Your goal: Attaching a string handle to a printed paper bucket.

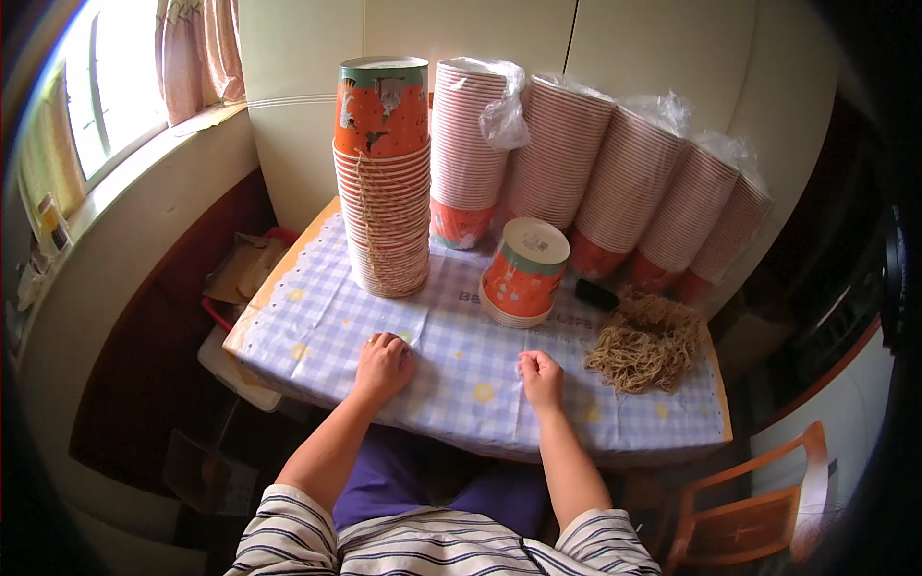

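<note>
My left hand (384, 369) rests on the checked tablecloth near the front edge, its fingers curled in and nothing showing in them. My right hand (542, 378) lies to the right of it, closed in a loose fist, with no object seen in it. Beyond my right hand stands a short stack of orange paper tubs (521, 278), upside down, the top one with a green band round its white base. A tall stack of the same tubs (389, 211) rises beyond my left hand; strands of twine (370, 206) hang down its front.
A tangled heap of brown twine (645, 346) lies at the table's right, beside a small black object (596, 295). Several plastic-wrapped tub stacks (560, 144) line the back. A wooden chair (749, 523) is at the lower right; a red container (219, 312) sits left of the table.
</note>
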Demonstrator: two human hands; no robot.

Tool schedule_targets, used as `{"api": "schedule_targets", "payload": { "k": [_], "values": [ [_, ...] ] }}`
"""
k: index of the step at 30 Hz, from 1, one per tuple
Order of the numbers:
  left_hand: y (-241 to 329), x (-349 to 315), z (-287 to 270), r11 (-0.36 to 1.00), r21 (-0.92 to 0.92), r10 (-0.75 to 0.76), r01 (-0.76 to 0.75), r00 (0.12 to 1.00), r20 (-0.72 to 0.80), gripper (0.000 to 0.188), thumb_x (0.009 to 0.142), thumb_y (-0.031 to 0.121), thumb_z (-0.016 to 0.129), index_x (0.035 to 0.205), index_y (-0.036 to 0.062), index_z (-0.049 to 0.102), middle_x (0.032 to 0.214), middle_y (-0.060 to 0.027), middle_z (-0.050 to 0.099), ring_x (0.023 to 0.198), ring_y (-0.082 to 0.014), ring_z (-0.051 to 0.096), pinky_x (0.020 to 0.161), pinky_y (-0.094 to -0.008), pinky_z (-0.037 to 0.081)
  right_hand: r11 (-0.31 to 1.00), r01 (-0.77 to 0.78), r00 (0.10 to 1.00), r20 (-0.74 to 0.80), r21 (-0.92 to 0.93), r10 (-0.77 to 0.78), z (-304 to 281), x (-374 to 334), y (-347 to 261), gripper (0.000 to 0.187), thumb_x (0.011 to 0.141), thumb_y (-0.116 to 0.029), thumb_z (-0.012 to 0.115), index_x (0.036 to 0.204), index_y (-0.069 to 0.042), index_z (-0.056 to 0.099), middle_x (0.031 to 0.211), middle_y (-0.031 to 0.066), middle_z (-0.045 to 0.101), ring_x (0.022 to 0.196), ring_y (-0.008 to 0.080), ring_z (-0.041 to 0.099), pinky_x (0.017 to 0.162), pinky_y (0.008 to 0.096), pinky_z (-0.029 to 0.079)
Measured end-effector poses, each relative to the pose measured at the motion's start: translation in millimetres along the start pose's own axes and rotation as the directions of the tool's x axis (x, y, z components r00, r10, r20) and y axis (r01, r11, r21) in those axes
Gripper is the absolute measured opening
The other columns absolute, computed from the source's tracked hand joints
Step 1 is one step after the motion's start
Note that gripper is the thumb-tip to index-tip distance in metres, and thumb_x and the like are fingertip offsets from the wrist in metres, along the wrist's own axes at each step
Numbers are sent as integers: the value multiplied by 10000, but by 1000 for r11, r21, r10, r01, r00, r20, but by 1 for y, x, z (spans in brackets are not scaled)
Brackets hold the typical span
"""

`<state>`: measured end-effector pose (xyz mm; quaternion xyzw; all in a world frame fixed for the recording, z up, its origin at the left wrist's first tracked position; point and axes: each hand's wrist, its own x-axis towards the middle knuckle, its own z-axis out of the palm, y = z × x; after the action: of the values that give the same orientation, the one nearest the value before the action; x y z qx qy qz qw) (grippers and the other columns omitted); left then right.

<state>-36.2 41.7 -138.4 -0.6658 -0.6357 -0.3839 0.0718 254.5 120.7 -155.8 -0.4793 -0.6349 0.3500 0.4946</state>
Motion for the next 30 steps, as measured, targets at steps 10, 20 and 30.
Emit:
{"api": "schedule_targets", "payload": {
  "k": [10,20,30],
  "values": [
    [0,-1,-1,1000,-6,-8,8,1000,-6,98,742,132,618,797,59,653,899,-87,632,934,-294,563,823,-402,439,1000,12,1000,-16,-17,-12,0,-1,1,154,883,-150,597,874,-15,671,712,54,671,638,111,617,601,264,484],
    [-1,-3,-4,999,-54,-1,0,1000,-21,110,712,103,634,817,71,646,895,-79,625,924,-300,573,806,-403,456,993,76,997,-1,-95,-77,3,-5,-4,131,873,-127,607,874,-12,672,691,27,647,627,82,587,591,247,469],
    [-6,2,-3,999,-45,-22,22,1000,13,117,705,98,637,820,83,644,912,-74,628,931,-298,571,808,-415,446,954,173,984,-9,-246,-180,9,-7,-11,112,862,-124,617,883,-34,681,687,58,638,619,125,598,589,279,481]
  ]
}}
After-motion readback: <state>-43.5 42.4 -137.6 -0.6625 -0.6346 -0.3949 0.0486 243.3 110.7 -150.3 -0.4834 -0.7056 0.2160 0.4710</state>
